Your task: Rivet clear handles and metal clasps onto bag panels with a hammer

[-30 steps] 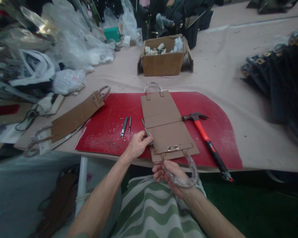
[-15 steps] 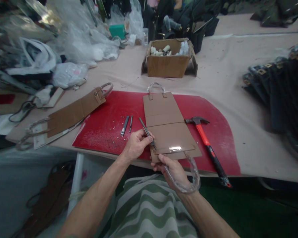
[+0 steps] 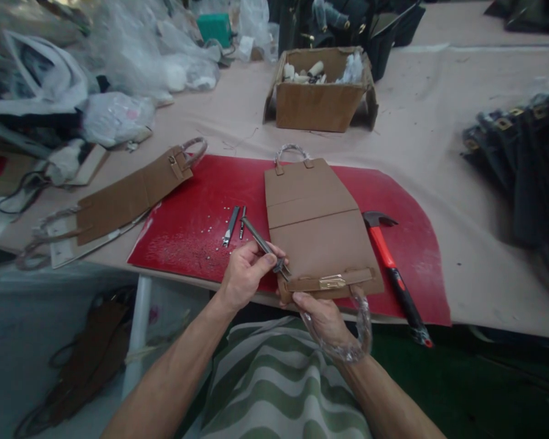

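A tan leather bag panel [image 3: 318, 238] lies on the red mat, with a plastic-wrapped handle at its far end and another at the near end. A strap [image 3: 311, 284] with a gold metal plate [image 3: 332, 281] crosses its near edge. My left hand [image 3: 249, 268] is closed around a metal punch [image 3: 258, 236], held slanted with its lower tip at the strap's left end. My right hand [image 3: 322, 314] pinches the panel's near left corner, thumb on top and fingers underneath. The near handle [image 3: 365, 323] loops over the right wrist.
Right of the panel lies a claw hammer [image 3: 387, 256]. Two metal punches [image 3: 231, 225] rest on the red mat [image 3: 187, 213] among small scraps. Another tan bag piece [image 3: 128, 201] is at left. A cardboard box [image 3: 318, 107] stands behind; dark straps [image 3: 503, 152] are piled at right.
The camera view has shifted slightly. The strap with the gold plate now stands up more from the panel's near edge. Both hands keep their grips, the punch still at the strap's left end.
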A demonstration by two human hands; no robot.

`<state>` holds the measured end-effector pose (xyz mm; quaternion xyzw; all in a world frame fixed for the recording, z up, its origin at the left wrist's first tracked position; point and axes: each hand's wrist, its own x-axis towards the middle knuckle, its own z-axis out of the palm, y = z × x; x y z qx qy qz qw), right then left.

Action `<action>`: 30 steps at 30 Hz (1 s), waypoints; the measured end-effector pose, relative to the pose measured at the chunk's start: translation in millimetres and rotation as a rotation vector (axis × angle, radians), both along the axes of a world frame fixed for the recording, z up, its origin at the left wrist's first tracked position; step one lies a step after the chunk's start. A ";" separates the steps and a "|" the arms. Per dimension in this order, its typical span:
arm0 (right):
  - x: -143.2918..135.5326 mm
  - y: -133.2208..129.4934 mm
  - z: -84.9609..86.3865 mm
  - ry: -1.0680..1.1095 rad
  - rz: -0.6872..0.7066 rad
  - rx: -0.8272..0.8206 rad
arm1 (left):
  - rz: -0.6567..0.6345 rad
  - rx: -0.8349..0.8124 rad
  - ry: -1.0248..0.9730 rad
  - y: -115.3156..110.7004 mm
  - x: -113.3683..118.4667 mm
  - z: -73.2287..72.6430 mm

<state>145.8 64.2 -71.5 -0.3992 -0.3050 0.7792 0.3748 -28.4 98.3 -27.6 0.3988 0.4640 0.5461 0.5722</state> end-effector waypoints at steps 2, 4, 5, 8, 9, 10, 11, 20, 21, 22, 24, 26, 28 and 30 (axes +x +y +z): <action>-1.4 0.5 1.0 0.000 0.000 0.006 | 0.006 0.021 0.010 -1.6 -0.8 -0.8; -2.9 1.5 2.8 -0.005 -0.005 0.012 | 0.006 0.038 0.026 -2.3 -1.4 -1.0; -3.6 2.1 3.9 -0.009 -0.005 0.014 | 0.004 0.045 0.039 -2.3 -1.7 -0.9; -5.4 4.1 6.4 0.002 -0.004 0.022 | -0.002 0.056 0.081 -1.5 -2.1 -0.5; -5.9 4.6 6.7 0.011 -0.007 0.028 | -0.004 0.058 0.093 -1.2 -2.2 -0.5; -6.3 5.0 6.6 0.020 -0.010 0.034 | -0.006 0.060 0.103 -0.9 -2.2 -0.4; -6.7 5.2 6.2 0.026 -0.013 0.038 | -0.009 0.061 0.110 -0.6 -2.2 -0.4; -9.9 4.4 7.3 0.008 -0.054 0.012 | -0.036 0.082 0.175 0.8 -3.3 1.8; -10.0 4.4 8.7 0.001 -0.056 0.004 | -0.045 0.089 0.199 1.1 -3.3 2.8; -10.1 4.4 9.8 -0.010 -0.057 0.000 | -0.057 0.098 0.231 1.3 -3.3 4.1; -10.3 4.2 11.0 -0.037 -0.058 -0.003 | -0.084 0.120 0.306 1.6 -2.9 7.5; -10.6 3.6 10.8 -0.068 -0.055 0.009 | -0.103 0.142 0.379 1.8 -2.1 10.9; -11.4 3.0 10.2 -0.104 -0.046 0.032 | -0.103 0.143 0.425 2.2 -1.4 12.5; -12.5 2.4 10.8 -0.150 -0.041 0.036 | -0.098 0.107 0.419 3.0 -1.0 10.8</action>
